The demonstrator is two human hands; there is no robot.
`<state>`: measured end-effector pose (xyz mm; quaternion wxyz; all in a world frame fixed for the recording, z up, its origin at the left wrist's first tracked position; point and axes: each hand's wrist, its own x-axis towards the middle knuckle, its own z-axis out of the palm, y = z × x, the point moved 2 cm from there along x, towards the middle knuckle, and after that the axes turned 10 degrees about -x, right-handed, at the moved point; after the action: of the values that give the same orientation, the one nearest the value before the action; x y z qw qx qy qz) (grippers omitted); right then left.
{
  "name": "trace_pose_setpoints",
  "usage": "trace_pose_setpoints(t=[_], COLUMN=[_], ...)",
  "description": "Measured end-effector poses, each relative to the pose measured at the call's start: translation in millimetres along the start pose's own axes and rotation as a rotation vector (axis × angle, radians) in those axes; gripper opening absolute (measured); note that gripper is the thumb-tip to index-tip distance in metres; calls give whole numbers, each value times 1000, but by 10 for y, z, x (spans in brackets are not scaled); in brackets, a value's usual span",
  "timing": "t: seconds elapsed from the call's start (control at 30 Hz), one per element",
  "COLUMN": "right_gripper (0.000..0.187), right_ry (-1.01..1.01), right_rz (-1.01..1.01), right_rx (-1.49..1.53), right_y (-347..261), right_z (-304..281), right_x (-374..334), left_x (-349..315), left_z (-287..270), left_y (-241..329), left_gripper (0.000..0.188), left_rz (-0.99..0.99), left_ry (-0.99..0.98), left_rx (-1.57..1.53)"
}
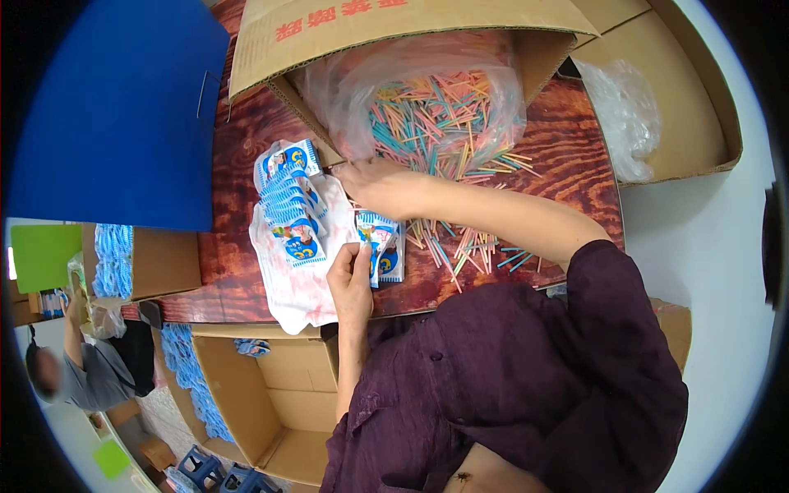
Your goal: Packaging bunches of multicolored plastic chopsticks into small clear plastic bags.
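My left hand (352,283) is closed on the edge of a small blue-and-white packet (378,230), thumb uppermost, at the table's near side. Under it lies another blue-and-white packet (392,261). My right hand (382,189) reaches across just beyond, back upward and fingers bent to the left; what they hold, if anything, is hidden. Thin pastel sticks (436,119) spill from a clear plastic bag (345,107) inside a tipped cardboard box (394,18). To the left, an overlapping row of blue-and-white packets (292,214) rests on a pink-stained white cloth (283,287).
Loose sticks (472,246) lie under my right forearm. A blue panel (123,107) stands at the left. Below the table edge is an open carton (288,386); another carton (690,99) holds clear plastic at right. At far left, another person (99,374) raises an arm.
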<state>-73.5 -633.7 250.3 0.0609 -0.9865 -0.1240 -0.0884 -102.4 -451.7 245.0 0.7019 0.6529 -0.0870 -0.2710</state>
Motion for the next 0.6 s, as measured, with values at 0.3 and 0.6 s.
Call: trace_pose_setpoints(t=[0.3, 0.6], right_gripper=[17, 11], right_ry=[249, 309], right_rz=[-406, -338], right_rx=[-292, -108], right_y=[176, 226], right_z=[8, -155], right_x=[-56, -419], left_x=[40, 50], left_z=[12, -6], left_y=[-60, -98], left_gripper=[11, 10], left_rz=[15, 59], left_ry=[-6, -44], left_rx=[-22, -22])
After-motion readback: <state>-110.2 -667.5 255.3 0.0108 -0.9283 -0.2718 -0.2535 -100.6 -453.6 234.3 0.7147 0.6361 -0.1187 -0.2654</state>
